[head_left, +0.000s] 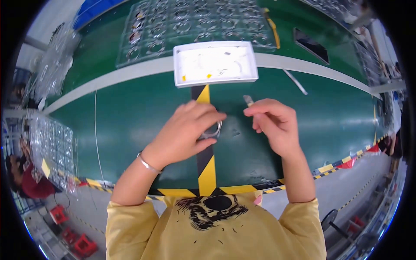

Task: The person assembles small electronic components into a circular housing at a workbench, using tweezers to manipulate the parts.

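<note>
My left hand (182, 132) lies over the green table, thumb and fingers curled around a small round ring-shaped part (219, 128) with a shiny rim. The palm and fingers cover most of that part. To its right, my right hand (279, 128) is closed in a pinch. From its fingertips a small clear-and-pale strip (248, 100) sticks up, too small to name more exactly. Beyond both hands stands a shallow white box (177, 71), with a few tiny scraps and yellow bits inside.
Behind the box, a clear compartment tray (186, 37) holds several round parts. At the far right lie a dark flat panel (311, 45) and a thin pale stick (295, 81). Stacked clear trays (54, 147) stand at the left. Yellow-black tape (207, 173) marks the table.
</note>
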A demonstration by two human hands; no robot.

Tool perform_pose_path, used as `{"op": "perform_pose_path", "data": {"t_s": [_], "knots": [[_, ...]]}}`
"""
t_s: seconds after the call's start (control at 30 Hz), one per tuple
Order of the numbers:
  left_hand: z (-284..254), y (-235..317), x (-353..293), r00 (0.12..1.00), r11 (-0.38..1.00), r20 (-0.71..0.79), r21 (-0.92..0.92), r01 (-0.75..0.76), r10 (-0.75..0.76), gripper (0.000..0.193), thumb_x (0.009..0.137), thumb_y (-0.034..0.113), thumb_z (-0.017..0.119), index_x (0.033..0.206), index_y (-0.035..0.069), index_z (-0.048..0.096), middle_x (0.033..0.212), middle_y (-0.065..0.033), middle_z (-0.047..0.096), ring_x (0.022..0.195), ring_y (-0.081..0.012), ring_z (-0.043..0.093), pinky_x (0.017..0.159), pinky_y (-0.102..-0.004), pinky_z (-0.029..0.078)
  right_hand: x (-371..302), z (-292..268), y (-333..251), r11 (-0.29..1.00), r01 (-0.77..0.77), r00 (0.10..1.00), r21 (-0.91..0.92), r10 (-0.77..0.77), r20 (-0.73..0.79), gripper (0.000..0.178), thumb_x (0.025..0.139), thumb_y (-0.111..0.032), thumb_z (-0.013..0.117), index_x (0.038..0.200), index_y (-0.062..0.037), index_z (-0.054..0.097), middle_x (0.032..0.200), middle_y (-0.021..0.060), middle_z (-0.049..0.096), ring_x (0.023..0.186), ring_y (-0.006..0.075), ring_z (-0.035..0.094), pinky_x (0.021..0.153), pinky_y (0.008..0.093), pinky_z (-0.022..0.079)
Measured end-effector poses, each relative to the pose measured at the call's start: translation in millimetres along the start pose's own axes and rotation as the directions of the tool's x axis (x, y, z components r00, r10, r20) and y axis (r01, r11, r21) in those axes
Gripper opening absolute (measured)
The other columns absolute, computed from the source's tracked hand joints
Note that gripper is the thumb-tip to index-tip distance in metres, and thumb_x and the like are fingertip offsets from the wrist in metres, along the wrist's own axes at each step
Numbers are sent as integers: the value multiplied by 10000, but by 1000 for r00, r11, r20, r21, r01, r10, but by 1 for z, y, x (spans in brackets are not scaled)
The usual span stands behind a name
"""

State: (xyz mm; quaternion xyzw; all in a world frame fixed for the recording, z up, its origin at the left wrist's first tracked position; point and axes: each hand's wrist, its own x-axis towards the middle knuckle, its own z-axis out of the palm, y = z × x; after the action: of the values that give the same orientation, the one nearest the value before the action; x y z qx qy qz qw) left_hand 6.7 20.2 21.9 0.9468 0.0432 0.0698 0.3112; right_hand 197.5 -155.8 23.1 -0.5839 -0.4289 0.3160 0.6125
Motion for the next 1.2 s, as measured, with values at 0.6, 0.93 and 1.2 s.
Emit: {"op": "perform_pose_path", "data": {"t_s": [0.6, 0.93, 1.2], "knots": [[7, 1, -15, 971, 988, -188, -62, 140, -149, 483, 681, 72, 839, 1132, 78, 664, 1075, -110, 615, 953, -343, 643, 803, -419, 547, -10, 39, 20, 974, -208, 945, -89, 223, 237, 166, 945, -10, 647, 1109, -21, 626, 911, 49, 687, 751, 83, 634, 662, 260, 519], [6, 1, -21, 975, 981, -120, 26, 190, -185, 485, 699, 75, 839, 1149, 75, 659, 1101, -98, 606, 883, -307, 663, 690, -381, 561, -8, 42, 26, 855, 252, 946, -454, -120, 301, 210, 794, 68, 744, 978, -28, 713, 860, 127, 689, 739, 244, 678, 628, 308, 515], [9, -5, -22, 972, 989, -180, -43, 143, -149, 463, 732, 65, 812, 1160, 93, 638, 1054, -100, 623, 870, -280, 662, 713, -371, 553, -5, 39, 25, 881, 188, 950, -434, -51, 309, 202, 798, 63, 748, 977, -26, 717, 893, 114, 706, 771, 239, 687, 637, 317, 520]]}}
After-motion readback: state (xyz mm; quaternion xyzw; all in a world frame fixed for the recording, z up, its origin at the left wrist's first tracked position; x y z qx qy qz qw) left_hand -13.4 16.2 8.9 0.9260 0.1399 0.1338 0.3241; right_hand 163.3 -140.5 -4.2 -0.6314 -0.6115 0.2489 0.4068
